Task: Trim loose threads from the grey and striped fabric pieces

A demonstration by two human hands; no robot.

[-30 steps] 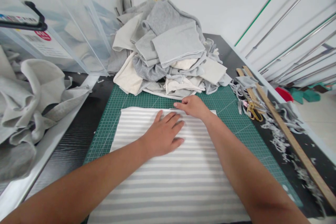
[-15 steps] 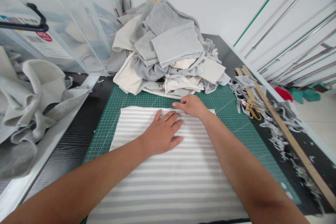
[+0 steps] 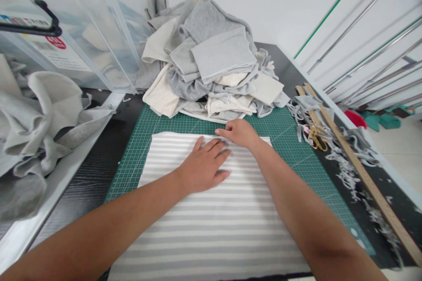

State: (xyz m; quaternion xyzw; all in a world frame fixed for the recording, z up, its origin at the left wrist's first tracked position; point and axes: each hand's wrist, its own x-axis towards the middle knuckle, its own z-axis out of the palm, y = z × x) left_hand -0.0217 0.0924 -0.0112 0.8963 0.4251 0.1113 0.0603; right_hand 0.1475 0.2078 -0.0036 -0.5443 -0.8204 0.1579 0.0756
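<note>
A grey-and-white striped fabric lies flat on the green cutting mat. My left hand rests palm down on the fabric near its far edge, fingers spread and holding nothing. My right hand sits at the fabric's far edge just beyond the left fingertips. Its fingers are curled and the index finger points left along the edge. Whether it grips something small is hidden.
A pile of grey and cream fabric pieces lies beyond the mat. Clear plastic bins and crumpled grey cloth are on the left. To the right are gold scissors, a wooden ruler and fabric scraps.
My right hand has crept slightly left along the fabric's far edge. The left hand has stayed pressed on the fabric.
</note>
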